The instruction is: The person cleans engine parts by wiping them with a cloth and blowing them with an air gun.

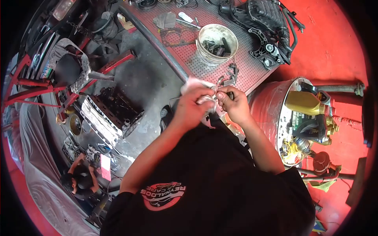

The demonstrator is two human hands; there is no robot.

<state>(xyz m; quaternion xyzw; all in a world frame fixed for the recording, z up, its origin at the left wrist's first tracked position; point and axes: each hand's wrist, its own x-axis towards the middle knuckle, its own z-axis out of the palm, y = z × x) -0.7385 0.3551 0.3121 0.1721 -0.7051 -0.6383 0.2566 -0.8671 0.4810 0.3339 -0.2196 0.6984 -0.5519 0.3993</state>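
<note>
My left hand (191, 106) is closed around a whitish rag (193, 83), which bunches up between its fingers and hangs past them. Close beside it, my right hand (235, 105) pinches a small dark metal part (231, 95); its exact kind is hidden by the fingers. The fingertips of both hands meet at the rag, near the edge of a perforated red-grey workbench (173, 53). Just beyond the hands, several small metal parts (232, 72) lie on the bench. A dirty white bucket (205, 59) holding dark metal pieces stands farther back.
An engine part with hoses (264, 23) and a flat gasket (173, 38) lie on the bench. At right stands a red drum (267, 102) with oil bottles (303, 103). An engine block (104, 118) and red stand (114, 63) are at left. Another person (80, 179) works lower left.
</note>
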